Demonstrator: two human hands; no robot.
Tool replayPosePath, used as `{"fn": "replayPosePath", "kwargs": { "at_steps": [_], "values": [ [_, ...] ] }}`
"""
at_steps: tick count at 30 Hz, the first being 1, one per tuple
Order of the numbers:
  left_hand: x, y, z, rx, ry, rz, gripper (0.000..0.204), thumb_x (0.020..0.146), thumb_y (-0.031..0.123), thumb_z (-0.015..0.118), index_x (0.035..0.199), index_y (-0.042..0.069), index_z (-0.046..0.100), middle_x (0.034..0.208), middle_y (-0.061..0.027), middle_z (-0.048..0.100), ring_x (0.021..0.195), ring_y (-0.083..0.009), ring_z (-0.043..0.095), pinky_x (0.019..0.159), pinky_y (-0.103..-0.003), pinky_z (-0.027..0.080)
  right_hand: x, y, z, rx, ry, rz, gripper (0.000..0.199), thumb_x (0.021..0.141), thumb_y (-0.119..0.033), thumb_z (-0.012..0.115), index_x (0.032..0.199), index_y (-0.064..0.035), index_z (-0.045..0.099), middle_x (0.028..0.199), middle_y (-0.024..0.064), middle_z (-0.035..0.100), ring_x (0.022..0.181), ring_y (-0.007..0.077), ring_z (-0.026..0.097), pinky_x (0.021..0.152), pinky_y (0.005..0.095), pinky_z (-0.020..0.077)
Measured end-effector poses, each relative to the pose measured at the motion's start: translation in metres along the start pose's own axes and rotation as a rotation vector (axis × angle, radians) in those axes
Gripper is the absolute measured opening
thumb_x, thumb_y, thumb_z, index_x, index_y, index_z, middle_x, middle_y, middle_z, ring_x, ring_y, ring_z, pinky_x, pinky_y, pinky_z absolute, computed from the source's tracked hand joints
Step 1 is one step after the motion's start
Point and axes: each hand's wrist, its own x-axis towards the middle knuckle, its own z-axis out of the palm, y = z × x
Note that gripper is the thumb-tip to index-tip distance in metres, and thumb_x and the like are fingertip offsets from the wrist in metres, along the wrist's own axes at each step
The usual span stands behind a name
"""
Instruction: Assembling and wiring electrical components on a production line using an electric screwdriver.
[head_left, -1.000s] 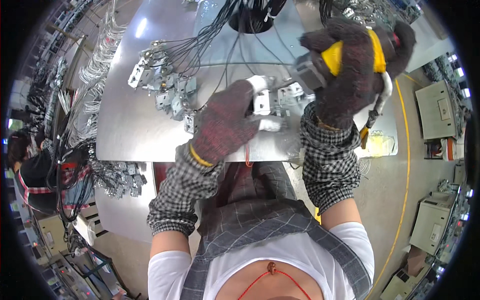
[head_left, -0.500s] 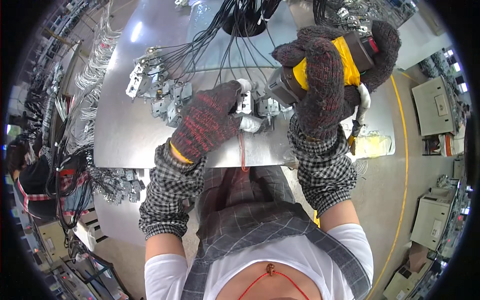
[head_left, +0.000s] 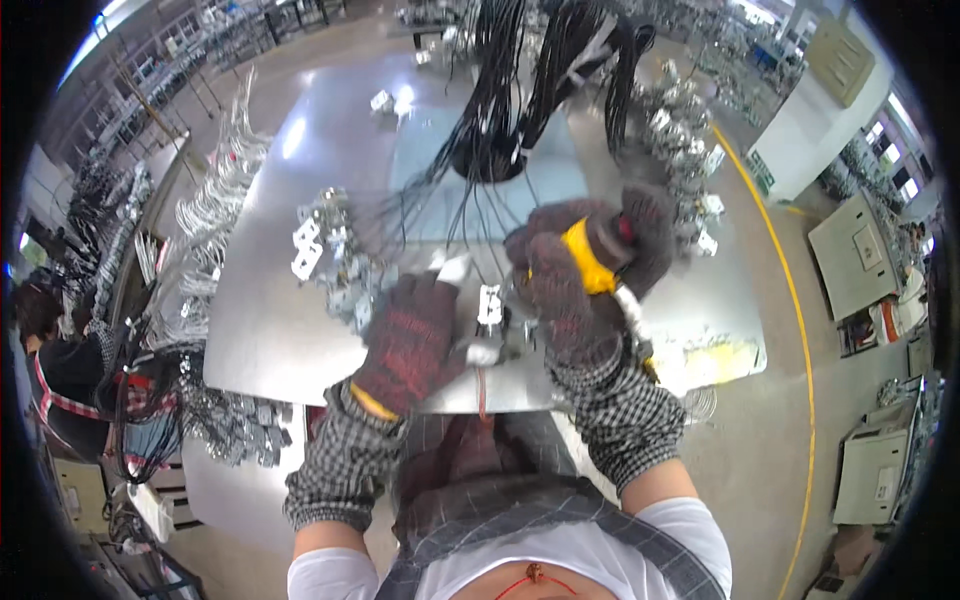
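My left hand, in a dark red knitted glove with white-wrapped thumb and fingertip, rests by the table's near edge. Its thumb and finger stand apart, just left of a small silver metal bracket. My right hand, gloved alike, is wrapped round a dark power tool banded with yellow tape. The tool is slightly blurred, and its working end is hidden by the glove. Thin black cables fan out over the table, several ending near the hands. Left of my left hand lies a cluster of metal brackets.
The shiny metal table carries a blue-grey sheet under a thick black cable bundle. More metal brackets line the right side. White cables hang at left, near a seated person. Yellow residue marks the right corner.
My left thumb and finger have come off the metal bracket and spread. The power tool has moved away from the parts and turned in my right hand. The view has tilted up.
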Motion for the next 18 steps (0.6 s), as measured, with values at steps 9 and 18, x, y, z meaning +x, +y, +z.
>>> {"fn": "replayPosePath", "kwargs": {
  "at_steps": [9, 18],
  "values": [
    [-0.005, -0.019, 0.006, 0.208, -0.174, -0.161, 0.059, 0.071, 0.042, 0.078, 0.117, 0.011, 0.057, 0.099, -0.0103, 0.064, 0.098, -0.031, 0.061, 0.085, -0.044, 0.047, 0.01, -0.017, 0.029, -0.327, -0.031, -0.446, 0.067, 0.087, -0.001, 0.066, 0.14, -0.0172, 0.028, 0.089, 0.0135, 0.061, 0.067, 0.0151, 0.061, 0.054, 0.0267, 0.0522],
    [-0.005, -0.029, -0.002, -0.199, -0.059, -0.317, 0.058, 0.073, 0.042, 0.078, 0.116, 0.01, 0.055, 0.092, -0.0112, 0.069, 0.083, -0.0315, 0.068, 0.075, -0.042, 0.053, 0.003, -0.013, 0.02, -0.251, -0.012, -0.191, 0.072, 0.084, 0.005, 0.068, 0.144, -0.0129, 0.033, 0.096, 0.0031, 0.052, 0.082, 0.0118, 0.057, 0.073, 0.0267, 0.0523]
  ]
}}
